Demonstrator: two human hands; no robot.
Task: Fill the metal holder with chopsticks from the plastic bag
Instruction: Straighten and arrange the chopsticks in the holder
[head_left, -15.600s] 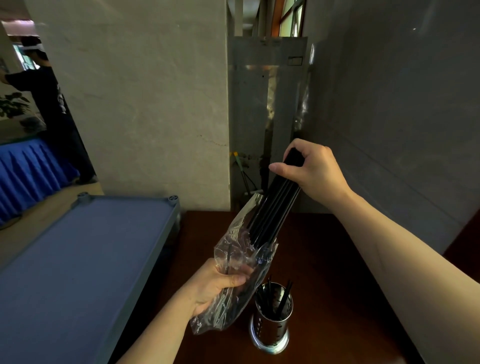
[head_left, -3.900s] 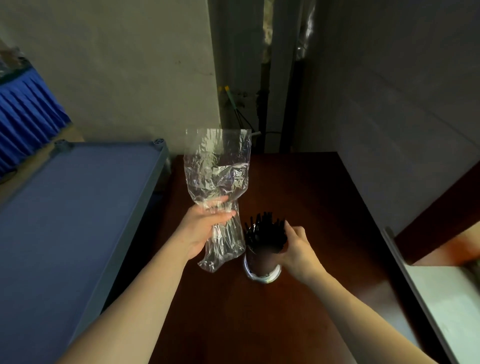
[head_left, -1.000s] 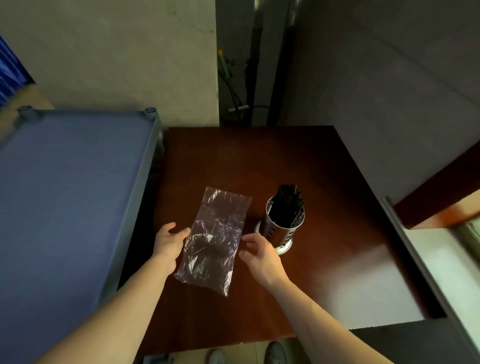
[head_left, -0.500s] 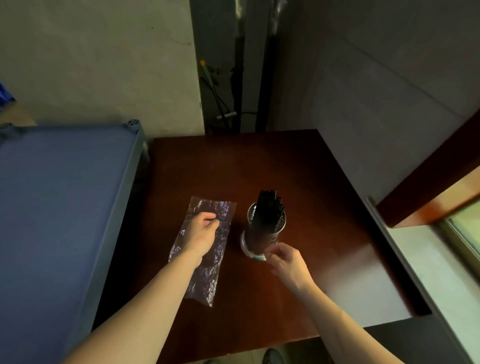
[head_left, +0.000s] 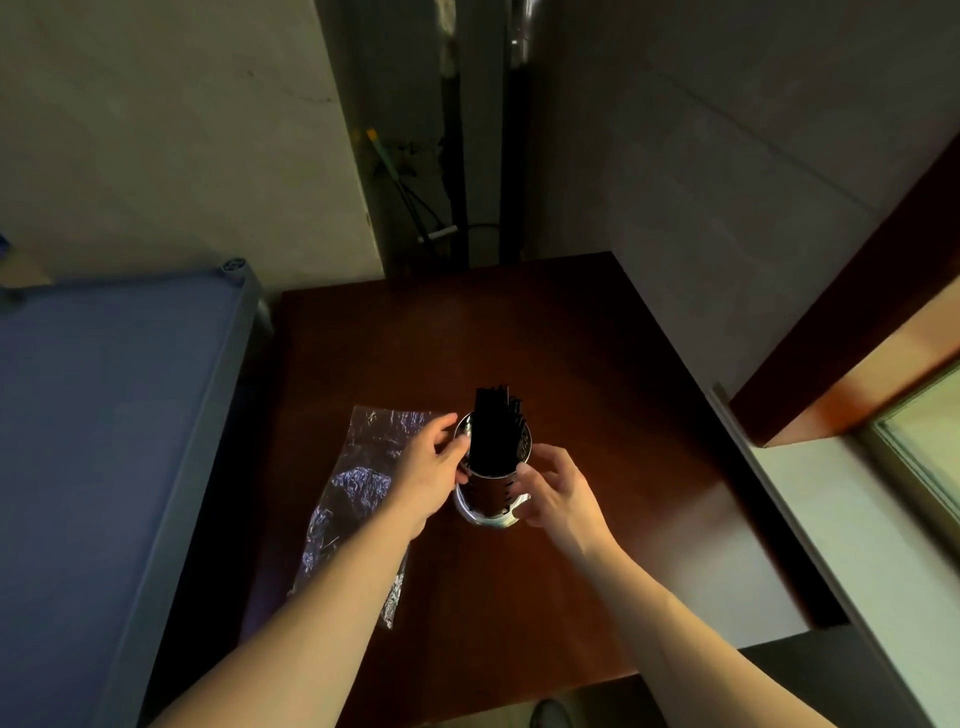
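A perforated metal holder (head_left: 491, 493) stands upright on the dark wooden table (head_left: 597, 389), packed with black chopsticks (head_left: 496, 431) whose tops rise above its rim. My left hand (head_left: 431, 467) grips the holder's left side near the rim. My right hand (head_left: 558, 486) holds its right side, fingers curled against the metal. The clear plastic bag (head_left: 358, 478) lies flat on the table to the left, partly under my left forearm, with no chopsticks visible in it.
A blue-topped cart (head_left: 104, 441) with a grey frame stands against the table's left edge. Walls close in behind and to the right, with pipes and cables (head_left: 415, 208) in the corner gap. A pale ledge (head_left: 857, 545) runs along the right.
My left hand has lifted off the flat bag and moved right onto the holder. My right hand has risen from the holder's base to its side.
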